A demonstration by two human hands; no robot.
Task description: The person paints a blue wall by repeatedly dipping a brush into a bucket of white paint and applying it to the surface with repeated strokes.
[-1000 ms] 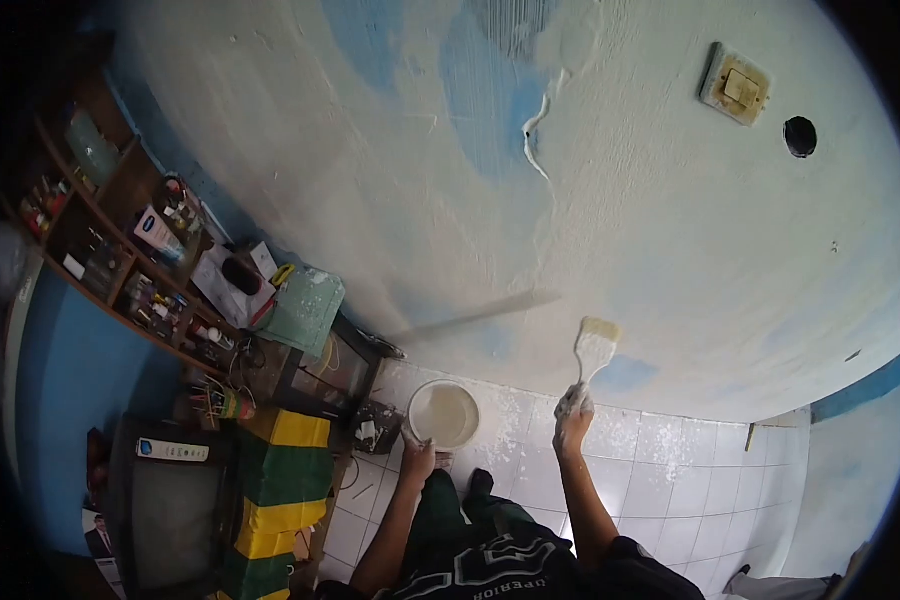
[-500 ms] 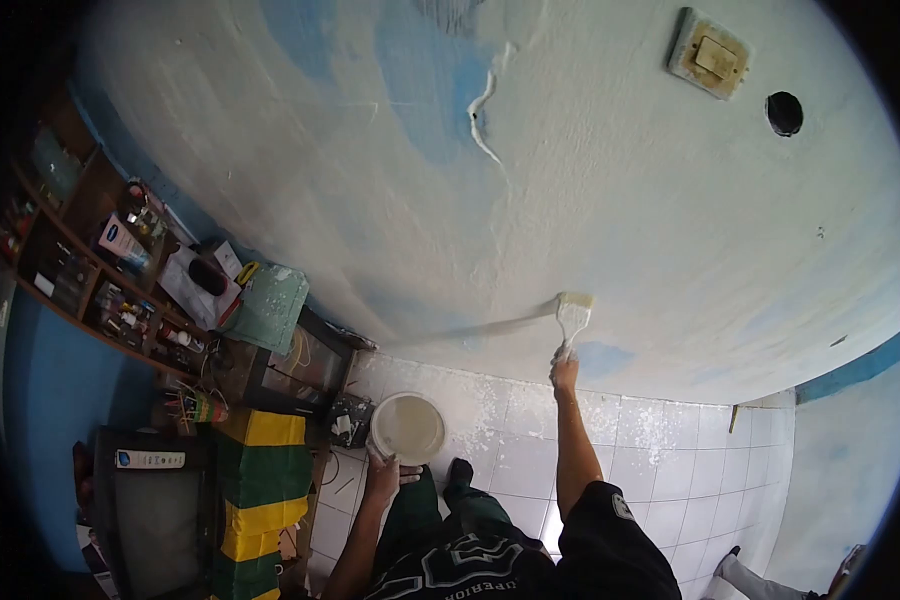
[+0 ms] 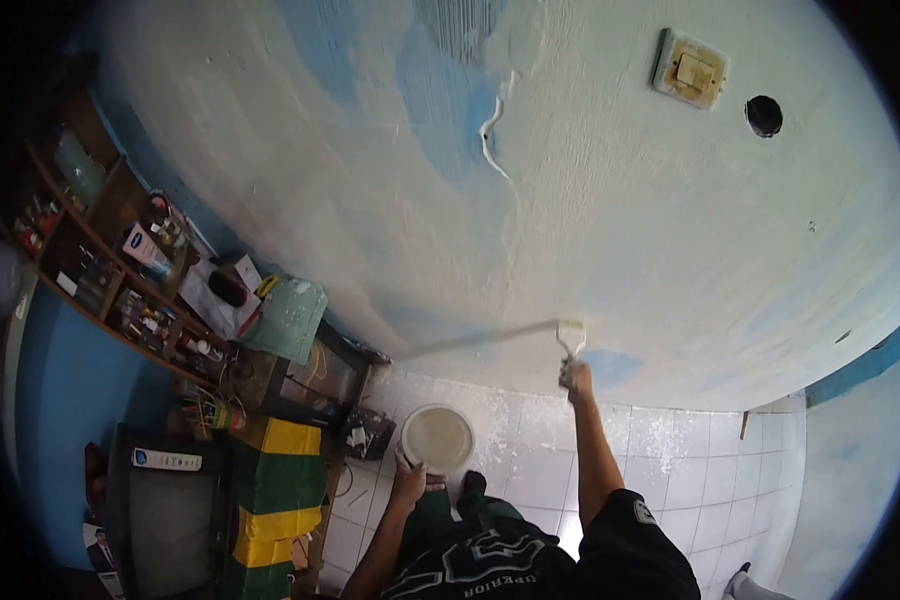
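My right hand [image 3: 576, 378] is closed round the handle of a wide paintbrush [image 3: 571, 336], its bristles against the lower part of the wall [image 3: 610, 230]. That wall has streaky whitish paint with blue patches showing through, one of them just right of the brush. Down to the left, my left hand [image 3: 416, 478] grips a round white bucket [image 3: 438, 440] at its near side. Pale paint lies inside the bucket, which is held over the tiled floor in front of my legs.
White floor tiles [image 3: 530, 455] carry paint splatters along the wall's foot. At left stand a wooden shelf [image 3: 110, 270] full of bottles, an old television [image 3: 170, 515] and a green-and-yellow cloth [image 3: 280, 485]. A light switch [image 3: 690, 70] and a round hole [image 3: 763, 116] sit high right. Another person's foot [image 3: 738, 577] shows bottom right.
The brush has moved slightly down the wall with my right hand. My left hand and the bucket have shifted right in view, as has the room on the left.
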